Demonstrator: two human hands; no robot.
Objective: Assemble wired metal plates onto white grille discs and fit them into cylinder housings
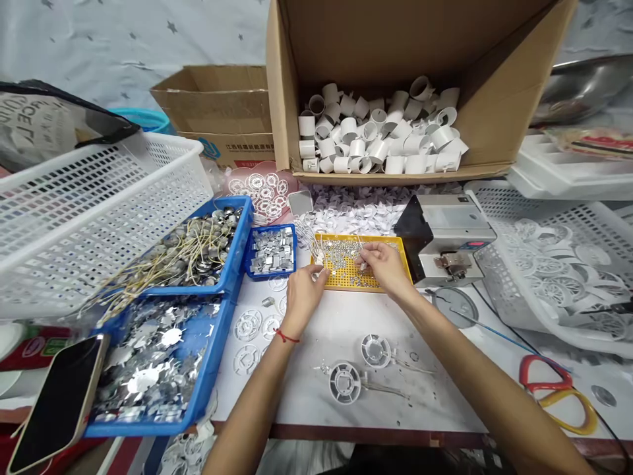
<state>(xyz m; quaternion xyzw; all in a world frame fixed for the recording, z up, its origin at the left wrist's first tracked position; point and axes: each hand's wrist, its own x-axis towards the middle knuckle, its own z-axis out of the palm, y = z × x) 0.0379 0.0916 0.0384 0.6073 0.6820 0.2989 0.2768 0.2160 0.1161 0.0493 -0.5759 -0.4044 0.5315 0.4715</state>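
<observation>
My left hand [305, 293], with a red string on its wrist, is closed in a pinch at the left edge of a yellow perforated tray [346, 288]. Its fingertips are beside the ends of a bundle of white wires [307, 236]; what they grip is too small to make out. Over the right half of the tray, the thumb and fingers of my right hand [384, 265] pinch something small and pale. Many small metal pieces [341, 251] are scattered in the tray. Nearer me, two round white plastic parts [345, 383] with wires lie on the table.
Blue trays [232, 290] of metal pieces and wired discs stand left, beside a phone [57, 396]. A cardboard box [400, 178] of white tube pieces is behind. A grey machine [450, 224], a white basket [524, 316] and scissors [568, 396] are on the right.
</observation>
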